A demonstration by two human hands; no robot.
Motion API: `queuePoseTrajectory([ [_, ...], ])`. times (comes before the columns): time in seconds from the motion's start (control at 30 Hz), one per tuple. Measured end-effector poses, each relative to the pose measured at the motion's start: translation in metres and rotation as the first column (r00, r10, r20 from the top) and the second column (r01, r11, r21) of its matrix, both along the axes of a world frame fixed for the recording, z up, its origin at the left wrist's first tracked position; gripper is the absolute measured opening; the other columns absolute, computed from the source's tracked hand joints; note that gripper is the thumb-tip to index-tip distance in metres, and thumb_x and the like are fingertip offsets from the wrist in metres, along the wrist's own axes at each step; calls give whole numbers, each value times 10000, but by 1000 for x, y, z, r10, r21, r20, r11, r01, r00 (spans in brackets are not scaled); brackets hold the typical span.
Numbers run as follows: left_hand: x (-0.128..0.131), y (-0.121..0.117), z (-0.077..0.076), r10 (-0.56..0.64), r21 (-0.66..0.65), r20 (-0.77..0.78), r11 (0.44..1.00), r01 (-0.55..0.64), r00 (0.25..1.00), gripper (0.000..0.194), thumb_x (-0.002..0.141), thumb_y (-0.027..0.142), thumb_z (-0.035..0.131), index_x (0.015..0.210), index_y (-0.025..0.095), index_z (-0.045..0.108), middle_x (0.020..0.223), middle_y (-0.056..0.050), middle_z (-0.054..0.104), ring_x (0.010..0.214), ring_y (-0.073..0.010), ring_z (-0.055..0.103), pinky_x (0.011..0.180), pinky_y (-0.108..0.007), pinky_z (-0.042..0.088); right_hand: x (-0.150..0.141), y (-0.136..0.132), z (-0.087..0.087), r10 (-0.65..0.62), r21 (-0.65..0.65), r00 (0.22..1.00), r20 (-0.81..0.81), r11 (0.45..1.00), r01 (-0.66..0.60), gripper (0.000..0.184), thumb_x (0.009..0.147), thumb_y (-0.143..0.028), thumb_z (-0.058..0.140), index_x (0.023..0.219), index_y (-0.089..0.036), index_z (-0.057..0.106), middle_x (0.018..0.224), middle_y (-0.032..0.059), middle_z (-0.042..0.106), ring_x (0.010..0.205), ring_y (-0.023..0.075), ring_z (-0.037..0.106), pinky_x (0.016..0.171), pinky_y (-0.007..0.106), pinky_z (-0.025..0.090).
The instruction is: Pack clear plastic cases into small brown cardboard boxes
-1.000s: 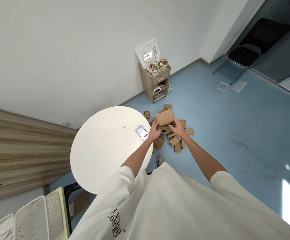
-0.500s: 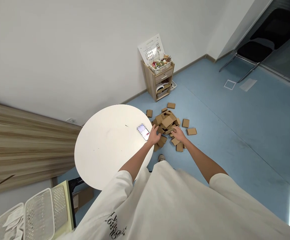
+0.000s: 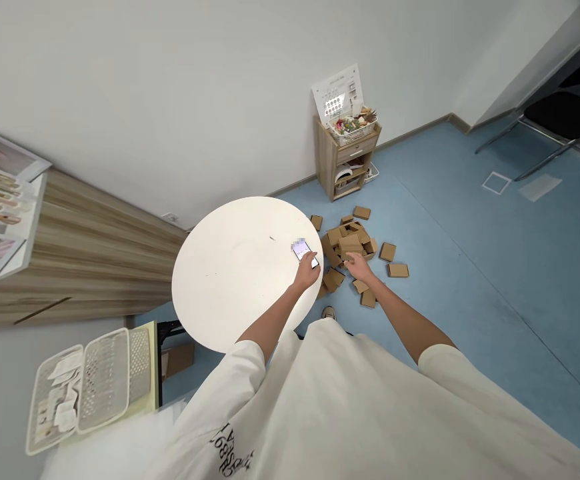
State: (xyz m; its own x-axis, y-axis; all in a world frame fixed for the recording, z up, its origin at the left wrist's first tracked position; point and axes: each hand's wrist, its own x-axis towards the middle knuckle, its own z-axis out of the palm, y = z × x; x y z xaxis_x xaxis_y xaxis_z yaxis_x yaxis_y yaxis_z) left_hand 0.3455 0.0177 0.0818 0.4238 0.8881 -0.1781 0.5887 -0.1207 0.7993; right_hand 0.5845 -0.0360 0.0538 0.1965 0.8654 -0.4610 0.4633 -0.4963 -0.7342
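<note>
My left hand (image 3: 308, 270) is over the right edge of the round white table (image 3: 235, 280), fingers apart, and it covers the near end of a phone (image 3: 301, 251). Whether it touches the phone I cannot tell. My right hand (image 3: 358, 267) hangs to the right of it, fingers loosely apart and nothing visible in them. Below and beyond that hand, a heap of small brown cardboard boxes (image 3: 350, 244) lies on the floor, with several loose ones around it, such as a flat box (image 3: 397, 271) on the right.
A small wooden cabinet (image 3: 326, 160) with a filled white basket (image 3: 353, 133) on top stands against the wall. White plastic baskets (image 3: 104, 380) are at the lower left. A black chair (image 3: 567, 113) stands at the far right. My shoe (image 3: 329, 312) is beside the table.
My view has swung to the left, so table, cabinet and boxes appear farther right. My left hand now overlaps the phone instead of being beside it. My right hand stays near the boxes.
</note>
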Motion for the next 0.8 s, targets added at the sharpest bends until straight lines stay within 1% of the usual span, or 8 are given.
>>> queuePoseTrajectory([
  [0.2, -41, -11, 0, 104, 9, -35, 995, -104, 994, 527, 900, 220, 512, 1426, 187, 486, 1532, -151, 438, 1475, -308, 348, 1224, -515, 291, -35, 14, 5, 84, 6, 996, -22, 996, -84, 564, 976, -406, 483, 1495, -186, 475, 1603, 136, 352, 1247, 287, 584, 1004, 376, 534],
  [0.43, -102, -34, 12, 236, -30, -50, 971, -238, 970, 521, 907, 213, 495, 1428, 225, 489, 1542, -119, 435, 1476, -275, 358, 1234, -493, 281, -92, 26, 8, 205, 63, 978, -34, 977, -203, 560, 951, -388, 516, 1469, -174, 510, 1556, 146, 418, 1238, 297, 587, 956, 358, 553],
  [0.53, -130, -43, 15, 286, -38, -35, 957, -287, 958, 515, 913, 216, 497, 1427, 240, 491, 1542, -107, 436, 1473, -264, 363, 1232, -483, 289, -121, 29, 13, 250, 79, 968, -21, 966, -248, 526, 948, -374, 513, 1442, -195, 535, 1543, 134, 431, 1219, 282, 600, 935, 343, 561],
  [0.63, -162, -53, 15, 318, -29, -11, 948, -318, 948, 512, 915, 217, 497, 1426, 238, 494, 1536, -104, 444, 1469, -257, 369, 1226, -464, 305, -153, 30, 19, 288, 83, 957, 15, 954, -288, 496, 947, -357, 511, 1421, -214, 546, 1512, 122, 462, 1209, 259, 604, 971, 351, 545],
  [0.8, -230, -76, 13, 351, -18, 8, 936, -351, 936, 510, 920, 217, 484, 1430, 217, 494, 1537, -113, 447, 1455, -264, 386, 1215, -459, 323, -222, 19, 28, 335, 93, 941, 37, 937, -337, 511, 947, -356, 505, 1434, -204, 531, 1529, 132, 442, 1221, 260, 594, 1029, 382, 515],
])
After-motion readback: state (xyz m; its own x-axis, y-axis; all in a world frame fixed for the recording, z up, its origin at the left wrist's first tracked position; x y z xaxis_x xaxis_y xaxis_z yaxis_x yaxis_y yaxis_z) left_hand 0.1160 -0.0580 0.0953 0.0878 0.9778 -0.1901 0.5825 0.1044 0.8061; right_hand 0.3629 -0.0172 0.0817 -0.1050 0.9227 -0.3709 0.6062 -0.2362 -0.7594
